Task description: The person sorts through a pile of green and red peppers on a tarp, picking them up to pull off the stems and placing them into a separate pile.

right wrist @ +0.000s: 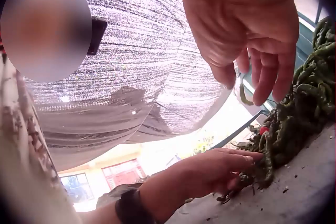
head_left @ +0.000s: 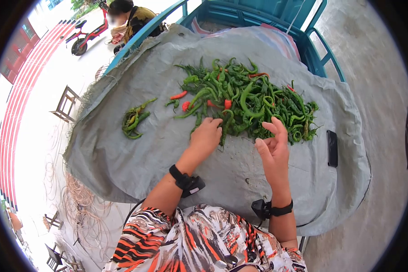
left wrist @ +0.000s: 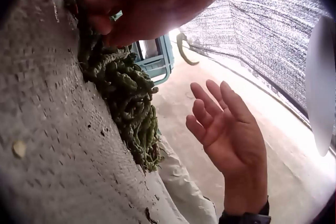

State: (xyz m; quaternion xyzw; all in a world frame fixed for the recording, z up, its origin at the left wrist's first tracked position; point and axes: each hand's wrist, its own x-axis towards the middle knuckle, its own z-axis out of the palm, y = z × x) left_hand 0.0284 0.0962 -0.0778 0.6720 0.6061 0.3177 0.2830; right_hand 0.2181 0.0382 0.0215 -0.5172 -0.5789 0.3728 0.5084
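A heap of green peppers [head_left: 276, 106] with some red ones lies on a grey sheet [head_left: 136, 167]. My left hand [head_left: 206, 138] is at its near edge with bent fingers touching peppers; whether they grip one is hidden, also in the left wrist view. Over the right part of the near edge, my right hand [head_left: 275, 152] is raised, palm up, fingers loosely spread and holding nothing. One curved green pepper [left wrist: 185, 50] hangs in the air beyond that hand [left wrist: 233, 134], apart from its fingers; in the head view this pepper [head_left: 247, 102] appears above the heap.
A small separate group of peppers [head_left: 133, 120] lies on the left of the sheet. A dark phone [head_left: 332, 148] is at the right. Behind stands a blue metal cart frame [head_left: 315, 59]. Beyond the upper left edge are a person [head_left: 140, 20] and a red scooter [head_left: 93, 34].
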